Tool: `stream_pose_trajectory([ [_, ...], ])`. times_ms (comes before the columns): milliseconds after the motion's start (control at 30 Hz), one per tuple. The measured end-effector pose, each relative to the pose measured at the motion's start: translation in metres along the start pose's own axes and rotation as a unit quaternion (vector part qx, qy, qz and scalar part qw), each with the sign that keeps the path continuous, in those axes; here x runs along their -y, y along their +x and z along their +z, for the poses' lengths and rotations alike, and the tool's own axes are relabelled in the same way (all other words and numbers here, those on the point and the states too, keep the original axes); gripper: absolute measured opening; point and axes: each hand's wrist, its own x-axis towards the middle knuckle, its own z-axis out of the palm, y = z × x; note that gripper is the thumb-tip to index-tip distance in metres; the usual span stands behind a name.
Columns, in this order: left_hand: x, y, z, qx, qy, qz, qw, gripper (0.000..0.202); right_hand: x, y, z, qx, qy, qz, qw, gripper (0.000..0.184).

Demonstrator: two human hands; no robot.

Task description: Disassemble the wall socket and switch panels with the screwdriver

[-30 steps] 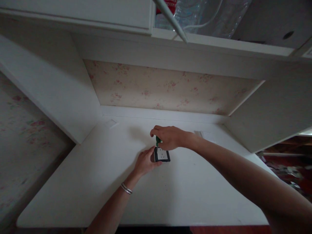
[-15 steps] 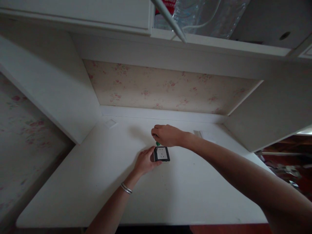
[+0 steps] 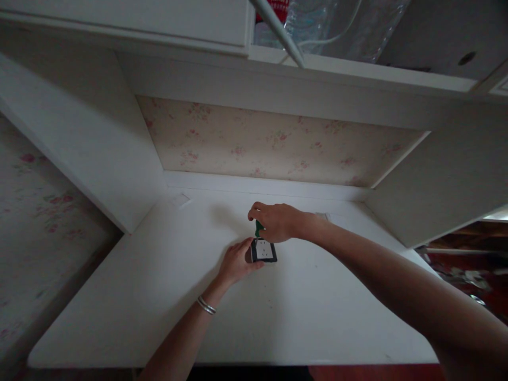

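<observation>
A small square wall socket (image 3: 264,250), white-faced with a dark frame, lies flat on the white desk (image 3: 159,296). My left hand (image 3: 237,262) presses against its left edge, fingers curled around it. My right hand (image 3: 275,222) hovers just above the socket's far side, closed around a green-handled tool (image 3: 258,228) whose tip points down at the socket. Most of the tool is hidden in my fist.
The desk sits in a white alcove with side panels left and right and floral wallpaper (image 3: 270,143) behind. A shelf overhead holds clear plastic packaging (image 3: 337,24). A small white piece (image 3: 180,200) lies at the back left of the desk.
My right hand shifted slightly over the socket, with more of the green handle showing again. My left hand and the socket stayed put.
</observation>
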Motion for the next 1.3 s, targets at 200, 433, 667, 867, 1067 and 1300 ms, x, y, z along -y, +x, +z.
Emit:
stream_pose_trajectory([
  [200,0.0008,0.0003,-0.0003,-0.001,0.003,0.006,1.000,0.079,-0.0011,0.0046,0.0036,-0.016,-0.005,-0.047,0.999,0.027],
  [433,0.0000,0.0005,-0.0018,-0.002,0.000,0.008,1.000,0.079,0.0009,0.0044,-0.0004,-0.021,-0.012,-0.006,1.000,0.032],
  [667,0.0001,0.0005,-0.0009,0.002,-0.002,0.005,1.000,0.080,0.0038,0.0025,-0.0020,-0.002,-0.005,0.001,1.000,0.033],
  [867,0.0000,0.0000,0.0005,-0.003,0.000,0.006,1.000,0.078,0.0044,0.0015,-0.0023,0.001,0.011,-0.064,0.998,0.031],
  [1067,-0.0018,-0.0003,-0.0014,-0.002,-0.007,0.000,1.000,0.078,0.0069,0.0024,-0.0014,-0.024,-0.020,0.001,1.000,0.035],
  [1300,-0.0019,-0.0005,-0.0020,0.005,-0.006,-0.006,1.000,0.077,0.0076,-0.0004,-0.0004,-0.018,-0.018,0.013,1.000,0.037],
])
